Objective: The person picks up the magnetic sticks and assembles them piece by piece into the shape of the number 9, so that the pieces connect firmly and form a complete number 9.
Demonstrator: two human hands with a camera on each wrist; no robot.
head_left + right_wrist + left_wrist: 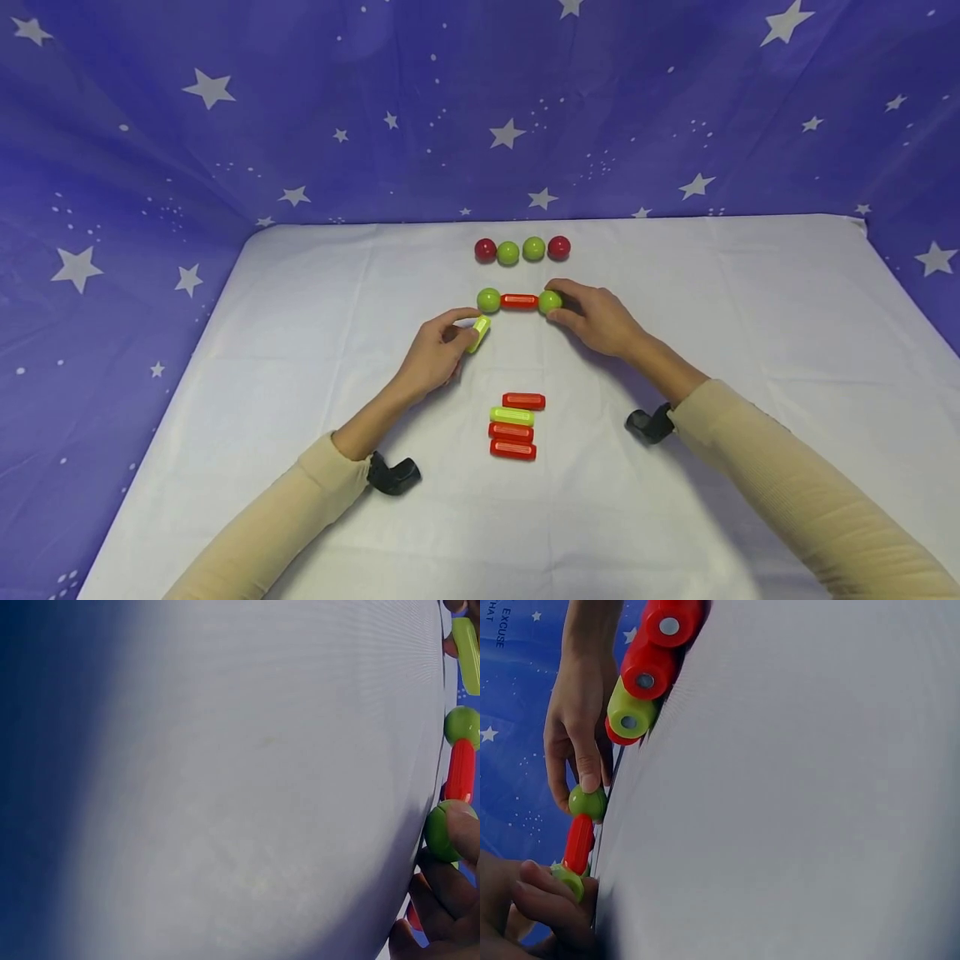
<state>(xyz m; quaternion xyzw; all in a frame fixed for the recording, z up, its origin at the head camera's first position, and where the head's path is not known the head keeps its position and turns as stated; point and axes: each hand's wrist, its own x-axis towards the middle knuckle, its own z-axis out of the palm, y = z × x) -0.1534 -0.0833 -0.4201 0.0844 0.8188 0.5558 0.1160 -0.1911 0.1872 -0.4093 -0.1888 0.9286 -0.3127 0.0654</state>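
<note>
My left hand (435, 352) pinches a yellow-green rod (482, 331) between thumb and fingers, tilted just below a green ball (488, 300). That ball sits at the left end of a red rod (519, 301) lying crosswise on the table. At the red rod's right end is another green ball (551, 302), which my right hand (602, 322) grips with thumb and fingers. In the right wrist view the thumb lies on this green ball (440, 834). A small gap seems to separate the yellow-green rod (466, 656) from the nearer ball.
Behind the joined pieces, red and green balls (507, 253) stand in a row. Nearer me, several red rods (513, 450) and one yellow-green rod (512, 416) lie stacked side by side; grey discs show on their ends. A white cloth (300, 333) covers the table, with a blue starry curtain (450, 108) behind.
</note>
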